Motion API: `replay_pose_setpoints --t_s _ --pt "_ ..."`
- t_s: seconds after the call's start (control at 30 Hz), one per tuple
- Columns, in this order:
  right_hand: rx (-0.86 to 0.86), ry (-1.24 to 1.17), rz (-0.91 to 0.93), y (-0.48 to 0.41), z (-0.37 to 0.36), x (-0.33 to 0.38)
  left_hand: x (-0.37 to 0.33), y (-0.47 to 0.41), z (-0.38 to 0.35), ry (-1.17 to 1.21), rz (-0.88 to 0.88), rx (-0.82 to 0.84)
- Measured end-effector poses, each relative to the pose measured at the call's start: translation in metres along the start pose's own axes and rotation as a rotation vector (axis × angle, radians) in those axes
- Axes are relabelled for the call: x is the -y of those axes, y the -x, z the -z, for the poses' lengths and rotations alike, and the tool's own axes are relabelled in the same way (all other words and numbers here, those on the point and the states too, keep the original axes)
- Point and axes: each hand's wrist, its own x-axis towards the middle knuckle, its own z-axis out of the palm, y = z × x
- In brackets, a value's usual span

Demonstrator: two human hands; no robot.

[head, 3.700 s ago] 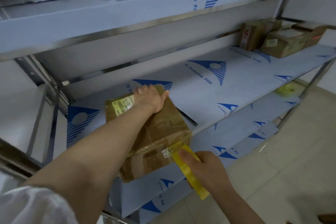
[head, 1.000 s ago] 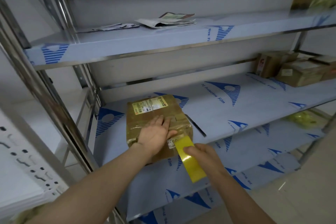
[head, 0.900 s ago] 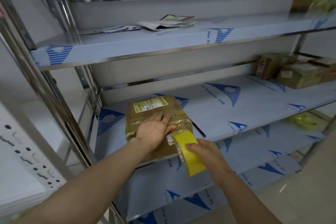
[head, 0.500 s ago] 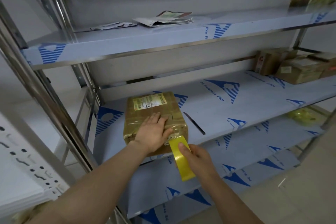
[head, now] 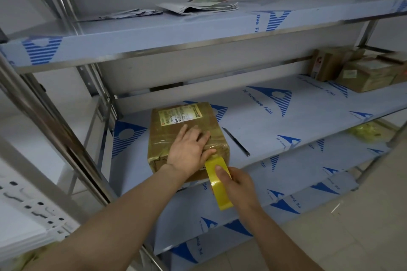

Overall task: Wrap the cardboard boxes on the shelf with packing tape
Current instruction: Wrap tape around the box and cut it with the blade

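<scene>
L hand (head: 189,149) flat, fingers straight, on cardboard box (head: 167,136); R hand (head: 239,185) tight round tape roll (head: 211,169)

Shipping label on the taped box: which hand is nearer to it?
Left. The left hand lies flat on the box top, just below the shipping label; the right hand holds the yellow tape roll at the box's front edge, farther away.

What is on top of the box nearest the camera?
The left hand lies flat on the box; a printed label sits near its far edge. Whatever is under the palm is hidden.
</scene>
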Motion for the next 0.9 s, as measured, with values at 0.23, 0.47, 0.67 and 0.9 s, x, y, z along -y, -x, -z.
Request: replay_pose_setpoints --t_s 0.23,0.47,0.67,0.9 --pt "0.025 -0.021 -0.020 0.002 0.000 -0.003 0.008 -0.007 -0.002 0.210 -0.090 0.063" --pt "0.113 0.016 -0.072 0.022 0.006 0.000 0.008 -0.002 0.004 0.209 -0.082 0.103" --pt "0.250 -0.202 0.090 0.041 0.048 0.074 0.017 -0.018 0.069 0.417 -0.027 0.180" --pt "0.305 -0.303 0.374 0.044 0.048 0.170 0.048 -0.032 0.133 0.834 0.048 0.251"
